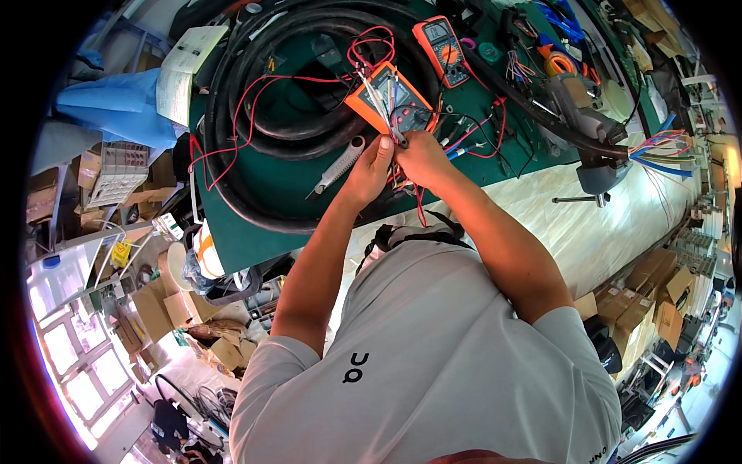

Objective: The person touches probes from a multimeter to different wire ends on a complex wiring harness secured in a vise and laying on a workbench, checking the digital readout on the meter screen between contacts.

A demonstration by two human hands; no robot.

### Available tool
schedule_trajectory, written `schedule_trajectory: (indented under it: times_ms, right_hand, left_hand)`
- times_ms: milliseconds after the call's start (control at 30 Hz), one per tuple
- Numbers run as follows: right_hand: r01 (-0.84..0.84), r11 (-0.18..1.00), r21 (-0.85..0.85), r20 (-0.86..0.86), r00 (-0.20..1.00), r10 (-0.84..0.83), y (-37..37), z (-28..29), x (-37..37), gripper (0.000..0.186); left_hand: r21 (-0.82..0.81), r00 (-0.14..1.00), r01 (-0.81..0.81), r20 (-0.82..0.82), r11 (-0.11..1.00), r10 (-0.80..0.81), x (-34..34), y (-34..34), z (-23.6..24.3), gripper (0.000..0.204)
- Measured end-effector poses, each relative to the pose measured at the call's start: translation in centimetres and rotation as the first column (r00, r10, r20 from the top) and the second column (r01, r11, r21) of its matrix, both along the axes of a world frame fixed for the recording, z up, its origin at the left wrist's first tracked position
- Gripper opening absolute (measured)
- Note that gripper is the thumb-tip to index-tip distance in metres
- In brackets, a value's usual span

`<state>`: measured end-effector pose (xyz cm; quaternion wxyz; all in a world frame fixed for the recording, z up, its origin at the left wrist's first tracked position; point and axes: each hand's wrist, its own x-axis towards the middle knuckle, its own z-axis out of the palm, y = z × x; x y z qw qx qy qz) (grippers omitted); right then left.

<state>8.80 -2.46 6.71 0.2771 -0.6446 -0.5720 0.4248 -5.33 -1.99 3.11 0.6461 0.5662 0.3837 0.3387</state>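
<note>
My left hand (371, 168) is closed on a bundle of thin wires (375, 94), its thumb pointing up and away. Right beside it, my right hand (424, 160) is closed on the same bundle, near a small dark metal piece (399, 138) whose kind I cannot make out. Coloured wire ends (400, 184) show below the hands. Just beyond lies an orange-framed meter (390, 97), partly covered by the wires. A grey-handled utility knife (340, 166) rests left of my left hand. The fingertips are mostly hidden.
Thick black cable (232, 182) lies coiled on the green table mat (247, 243). A second orange multimeter (443, 50) sits farther back, with red test leads (250, 116) trailing left. At right, a vise (591, 135) stands by a cable with splayed coloured wires (661, 155). An open notebook (185, 73) is at far left.
</note>
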Motion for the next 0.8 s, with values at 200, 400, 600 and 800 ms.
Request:
schedule_trajectory:
  times_ms: [200, 400, 600, 800]
  right_hand:
    - [0.078, 0.963, -0.259, -0.358, 0.918, -0.17, 0.3, 1.1, 0.7, 0.029]
    - [0.097, 0.94, -0.326, -0.422, 0.875, -0.237, 0.4, 1.3, 2.0, 0.031]
    - [0.103, 0.934, -0.343, -0.422, 0.871, -0.251, 0.4, 1.2, 2.5, 0.037]
    - [0.323, 0.926, -0.195, -0.434, 0.818, -0.377, -1.8, 1.1, 1.6, 0.034]
  left_hand:
    - [-0.195, 0.954, 0.075, 0.301, 0.978, -0.013, 0.5, -0.2, -0.7, 0.042]
    - [-0.076, 0.977, 0.18, 0.13, 0.981, -0.169, 0.5, 0.6, 0.7, 0.025]
    - [-0.004, 0.985, 0.155, 0.079, 0.988, -0.154, 1.2, 1.1, -0.7, 0.019]
    - [-0.039, 0.989, 0.062, -0.134, 0.997, -0.066, 2.7, 0.7, -0.1, 0.019]
